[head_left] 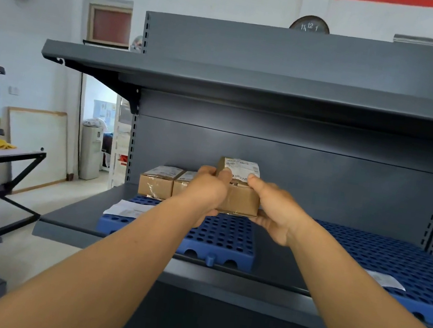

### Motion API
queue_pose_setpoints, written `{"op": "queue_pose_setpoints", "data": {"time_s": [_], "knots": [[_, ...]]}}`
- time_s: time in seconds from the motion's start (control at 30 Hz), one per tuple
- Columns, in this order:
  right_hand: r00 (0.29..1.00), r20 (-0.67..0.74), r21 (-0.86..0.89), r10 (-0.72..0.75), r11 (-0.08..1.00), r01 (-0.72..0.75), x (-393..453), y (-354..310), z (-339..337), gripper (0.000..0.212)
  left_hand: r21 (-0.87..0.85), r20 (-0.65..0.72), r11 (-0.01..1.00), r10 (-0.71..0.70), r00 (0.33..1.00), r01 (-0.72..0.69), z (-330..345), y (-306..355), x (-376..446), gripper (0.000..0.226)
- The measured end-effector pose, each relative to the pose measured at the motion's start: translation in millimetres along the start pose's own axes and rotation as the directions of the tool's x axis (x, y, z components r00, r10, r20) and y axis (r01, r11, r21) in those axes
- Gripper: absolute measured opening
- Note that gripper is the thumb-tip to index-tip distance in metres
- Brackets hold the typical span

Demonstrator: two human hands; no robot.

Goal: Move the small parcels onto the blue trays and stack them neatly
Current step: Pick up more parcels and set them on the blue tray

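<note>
Both hands grip a small stack of brown cardboard parcels [238, 196] just above the left blue perforated tray [222, 239]. The top parcel carries a white label. My left hand [206, 190] holds the stack's left side, thumb on the top parcel. My right hand [273, 210] holds its right side and underside. Two more small parcels [159, 183] stand side by side at the tray's back left corner. A second blue tray [394, 259] lies to the right on the same shelf.
The dark grey metal shelf [72, 211] has an upper shelf board [223, 79] close overhead and a back panel behind the parcels. A white paper label [127, 207] lies on the left tray, another on the right tray. More shelving and a table stand at left.
</note>
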State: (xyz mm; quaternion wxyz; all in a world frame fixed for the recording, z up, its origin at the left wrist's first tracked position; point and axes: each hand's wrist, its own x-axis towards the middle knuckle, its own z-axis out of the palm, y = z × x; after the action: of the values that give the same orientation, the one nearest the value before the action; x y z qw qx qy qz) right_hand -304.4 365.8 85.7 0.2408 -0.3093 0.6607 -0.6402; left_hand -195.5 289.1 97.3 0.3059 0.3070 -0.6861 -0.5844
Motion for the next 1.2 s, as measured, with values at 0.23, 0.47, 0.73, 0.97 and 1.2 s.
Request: {"op": "queue_pose_setpoints", "data": {"time_s": [0.23,0.47,0.73,0.97,1.2], "knots": [[0.994,0.019,0.019,-0.111,0.994,0.11,20,-4,-13,0.039,0.078,-0.024,0.991,0.111,0.993,-0.109,10,13,26,0.051],[0.997,0.052,-0.086,-0.049,0.995,0.053,27,17,-15,0.018,0.213,0.004,0.977,0.016,1.0,-0.017,2,-8,33,0.03],[0.989,-0.006,-0.092,-0.147,0.985,0.146,26,11,-1,0.043,0.13,-0.01,0.983,0.133,0.991,-0.131,-3,-11,37,0.047],[0.952,-0.247,-0.272,-0.181,0.956,0.112,54,15,9,0.035,0.29,0.02,0.932,0.222,0.975,-0.218,10,-5,58,0.054],[0.979,-0.164,-0.297,-0.123,0.952,0.07,76,22,12,0.066,0.383,0.097,0.902,0.174,0.98,-0.198,17,-8,81,0.083]]}}
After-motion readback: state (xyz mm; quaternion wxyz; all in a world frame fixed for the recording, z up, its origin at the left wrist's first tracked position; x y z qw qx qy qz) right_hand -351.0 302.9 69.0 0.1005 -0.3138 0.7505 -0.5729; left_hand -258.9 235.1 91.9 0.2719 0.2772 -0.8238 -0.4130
